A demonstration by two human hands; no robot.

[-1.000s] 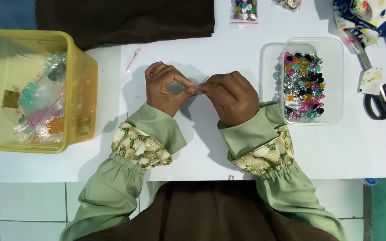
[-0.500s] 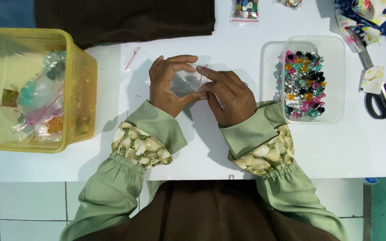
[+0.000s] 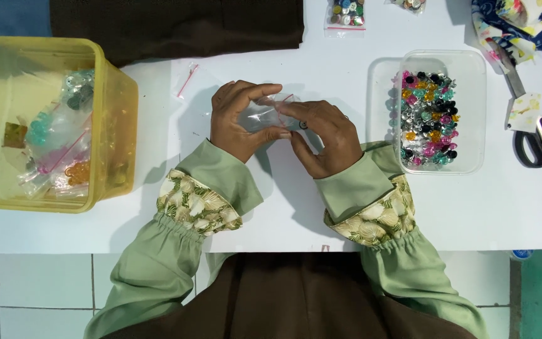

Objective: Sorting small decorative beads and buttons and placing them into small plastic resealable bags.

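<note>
Both hands meet over the middle of the white table. My left hand and my right hand together hold a small clear zip bag with a red seal strip, fingers pinching its edges from either side. A small dark button shows at my right fingertips. Right of my hands stands a clear plastic tub filled with colourful buttons.
A yellow plastic box at the left holds several small bags of buttons. Another clear zip bag lies flat beyond my left hand. Black-handled scissors lie at the right edge. Dark brown cloth covers the far side.
The hands have moved from closed together to spread apart on the little bag, which now lies open between the fingers. My left thumb and fingers have stretched wider.
</note>
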